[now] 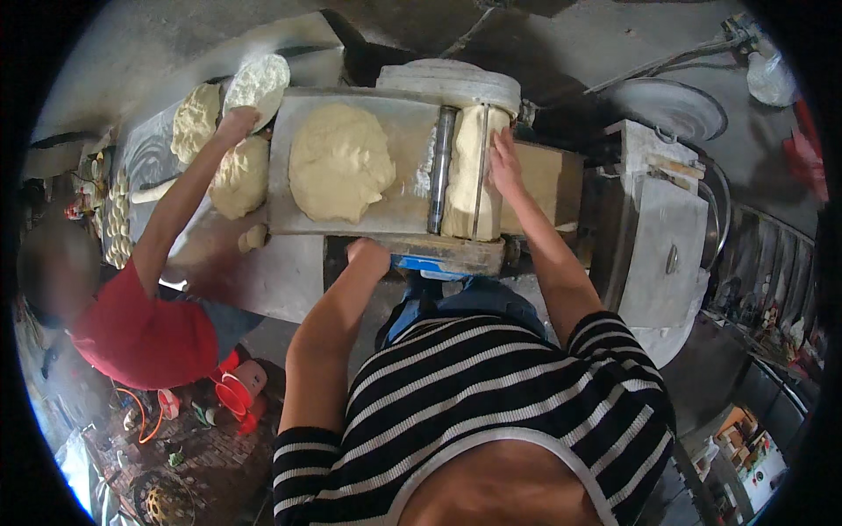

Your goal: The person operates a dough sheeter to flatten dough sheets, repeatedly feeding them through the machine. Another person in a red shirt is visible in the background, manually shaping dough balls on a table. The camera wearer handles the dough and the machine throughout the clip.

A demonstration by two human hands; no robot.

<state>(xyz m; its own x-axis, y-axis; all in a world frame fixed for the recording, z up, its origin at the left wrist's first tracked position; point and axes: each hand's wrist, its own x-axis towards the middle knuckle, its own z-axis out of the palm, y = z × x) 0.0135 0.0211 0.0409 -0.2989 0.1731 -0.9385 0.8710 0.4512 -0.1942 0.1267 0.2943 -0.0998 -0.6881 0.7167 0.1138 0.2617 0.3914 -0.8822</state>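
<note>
My right hand [505, 161] rests with its fingers on the far right part of a long dough roll [462, 174], beside a thin metal bar [482, 171] that crosses it on a dough-rolling machine. Left of that dough is a dark metal roller [443, 171]. A large flattened mound of dough [341, 161] lies on the machine's metal tray [279, 164]. My left hand [368, 255] is curled at the near edge of the machine, left of its blue front part [431, 265]; what its fingers hold is hidden.
A co-worker in a red top [148, 329] reaches over the left table, a hand at a bowl of flour [258, 89]. Dough lumps [240, 177], a rolling pin [156, 191] and small dough pieces [118, 217] lie there. A cardboard box [546, 181] and a metal-topped cabinet [668, 250] stand right.
</note>
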